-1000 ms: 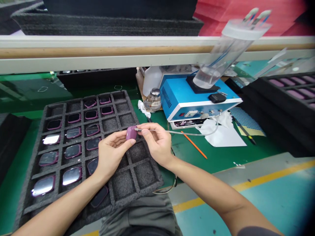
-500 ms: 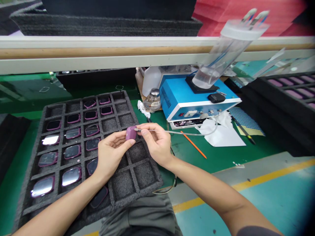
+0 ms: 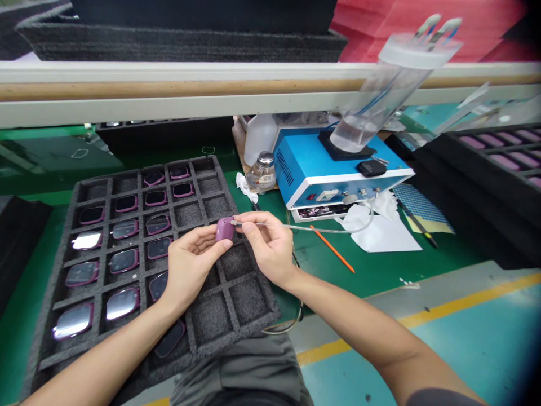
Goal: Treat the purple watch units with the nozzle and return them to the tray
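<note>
The left hand (image 3: 192,262) is gripping the purple case (image 3: 224,230); rightward of it, the right hand (image 3: 273,243) is pinching 1 nozzle (image 3: 234,223) (aimed caseward).

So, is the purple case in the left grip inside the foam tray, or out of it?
Out: the left grip holds the purple case up, hiding part of the foam tray behind it.

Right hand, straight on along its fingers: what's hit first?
The purple piece held in the left hand. The thin nozzle pinched in the right hand would likely lead; its tip already looks at or against the piece, though this single view can't settle contact.
</note>
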`<state>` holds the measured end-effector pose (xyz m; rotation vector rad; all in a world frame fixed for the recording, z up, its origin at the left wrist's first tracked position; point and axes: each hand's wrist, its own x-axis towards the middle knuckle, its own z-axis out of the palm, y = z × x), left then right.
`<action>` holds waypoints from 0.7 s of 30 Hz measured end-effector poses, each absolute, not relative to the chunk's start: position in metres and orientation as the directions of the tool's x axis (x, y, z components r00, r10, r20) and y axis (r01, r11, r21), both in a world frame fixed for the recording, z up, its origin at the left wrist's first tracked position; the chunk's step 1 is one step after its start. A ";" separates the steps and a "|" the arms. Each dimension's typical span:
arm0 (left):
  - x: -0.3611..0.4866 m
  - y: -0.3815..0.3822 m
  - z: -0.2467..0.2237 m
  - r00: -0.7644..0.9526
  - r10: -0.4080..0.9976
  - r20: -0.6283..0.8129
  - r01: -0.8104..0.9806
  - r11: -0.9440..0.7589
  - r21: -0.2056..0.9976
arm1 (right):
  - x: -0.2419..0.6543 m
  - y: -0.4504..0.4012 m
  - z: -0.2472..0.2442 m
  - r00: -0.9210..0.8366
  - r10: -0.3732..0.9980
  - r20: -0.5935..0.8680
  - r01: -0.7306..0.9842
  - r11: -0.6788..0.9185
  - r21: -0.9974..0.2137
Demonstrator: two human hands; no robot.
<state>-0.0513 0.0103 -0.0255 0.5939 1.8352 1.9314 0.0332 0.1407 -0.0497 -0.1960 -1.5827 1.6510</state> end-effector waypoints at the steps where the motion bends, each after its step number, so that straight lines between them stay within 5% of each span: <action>1: -0.052 0.011 -0.026 -0.826 0.563 0.025 -0.003 -0.049 0.999 | 0.033 0.140 -0.050 -0.653 0.634 0.414 -0.436 0.133 -0.890; 6: -0.053 0.009 -0.012 -0.803 0.591 0.080 0.095 -0.005 0.995 | 0.037 0.145 -0.043 -0.597 0.682 0.424 -0.408 0.197 -0.891; 9: -0.042 -0.001 0.007 -0.636 0.760 0.137 0.358 0.133 0.924 | 0.037 0.156 -0.040 -0.513 0.750 0.416 -0.437 0.189 -0.880; 14: 0.004 -0.022 0.017 -0.252 0.960 -0.124 0.777 0.277 0.565 | 0.034 0.168 -0.042 -0.446 0.775 0.448 -0.474 0.220 -0.853; 18: 0.028 -0.041 -0.002 -0.260 0.965 -0.032 0.944 0.261 0.202 | 0.036 0.165 -0.041 -0.461 0.747 0.479 -0.465 0.256 -0.847; 21: 0.033 -0.053 -0.018 -0.261 0.965 -0.008 0.963 0.261 0.066 | 0.037 0.160 -0.040 -0.472 0.751 0.462 -0.458 0.239 -0.856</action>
